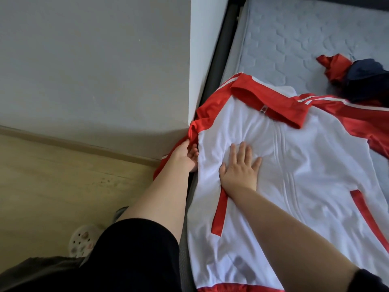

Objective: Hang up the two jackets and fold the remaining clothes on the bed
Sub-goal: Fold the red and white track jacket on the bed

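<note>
Taking stock: we are standing at the side of the bed [294, 39] with both hands on one garment, and judging the task to be at an early stage.
Jacket in hand: we are working on the white and red jacket [315, 165], which is lying front-up and zipped across the near part of the mattress, collar toward the far end, hem toward us.
Left hand: we are reaching our left hand [186, 155] to the jacket's left sleeve [207, 114], where it is drooping over the bed edge beside the wall [94, 60]; the fingers [194, 153] are curling round the red cloth, though we cannot tell how firm the hold is.
Right hand: we are laying our right hand [240, 167] flat on the white chest panel, fingers straight and spread, gripping nothing, only pressing the cloth down.
Other clothes: we are seeing a crumpled red and navy heap [355, 76] farther up the mattress, well apart from our hands; how many garments are in it we cannot tell.
Done so far: we are finding nothing hung and nothing folded in this view; no hanger is showing.
Left to do: we are judging both jackets unhung and the folding not yet begun.
Floor: we are seeing one pale perforated clog [83, 241] on the wooden floor [52, 175] beside us.
</note>
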